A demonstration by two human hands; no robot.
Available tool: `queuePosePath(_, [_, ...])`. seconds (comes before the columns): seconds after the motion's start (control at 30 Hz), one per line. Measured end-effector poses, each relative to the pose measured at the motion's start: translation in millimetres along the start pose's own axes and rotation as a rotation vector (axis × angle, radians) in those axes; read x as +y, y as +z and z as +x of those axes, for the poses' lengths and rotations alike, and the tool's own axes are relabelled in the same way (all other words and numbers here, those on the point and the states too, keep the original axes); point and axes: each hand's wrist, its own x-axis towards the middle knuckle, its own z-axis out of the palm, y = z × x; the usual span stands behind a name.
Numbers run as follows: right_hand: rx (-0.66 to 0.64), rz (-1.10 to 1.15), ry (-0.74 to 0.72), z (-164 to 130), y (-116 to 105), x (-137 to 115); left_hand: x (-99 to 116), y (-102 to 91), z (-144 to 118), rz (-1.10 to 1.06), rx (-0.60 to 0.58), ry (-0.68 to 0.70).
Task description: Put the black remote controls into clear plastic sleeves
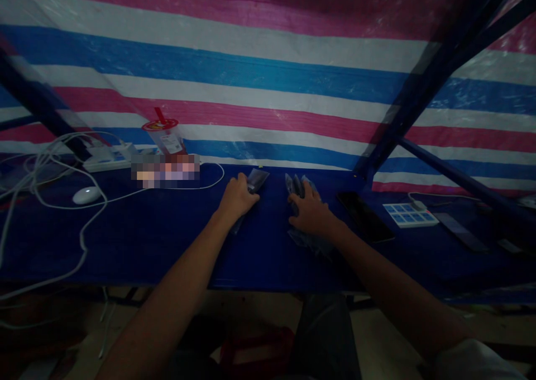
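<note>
My left hand is closed around a dark packet in clear plastic, whose ends stick out above and below the fingers at the table's surface. To its right, my right hand has its fingers curled over several similar plastic packets bunched together on the blue table. Their plastic edges show beyond the fingertips and under the palm. What lies inside the packets is too dark to make out. A strip of bare table separates the two hands.
A lidded cup with a red straw, a white mouse and tangled white cables are on the left. At right lie a black tablet-like device, a white power strip and a phone. Striped sheeting hangs behind.
</note>
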Motion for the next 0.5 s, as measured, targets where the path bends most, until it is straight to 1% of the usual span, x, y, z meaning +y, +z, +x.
queuePosePath(0.13, [0.007, -0.025, 0.029, -2, 1, -4, 2, -1.6, -1, 0.002, 0.087, 0.011])
queuePosePath(0.27, [0.030, -0.073, 0.035, -5, 4, -4, 8, -3.4, -4, -0.040, 0.153, 0.112])
queuePosePath(0.33, [0.050, -0.065, -0.011, -4, 3, -2, 11, -4.6, -6, -0.094, 0.179, 0.178])
queuePosePath(0.37, [0.083, -0.036, -0.046, -3, 1, -1, 12, -5.3, -6, -0.125, 0.189, 0.216])
queuePosePath(0.43, [0.213, 0.108, -0.118, 1, -4, -1, 13, -6.6, -8, -0.186, 0.204, 0.301])
queuePosePath(0.5, [0.368, 0.389, -0.148, 6, -10, -2, 15, -7.4, -9, -0.247, 0.229, 0.403])
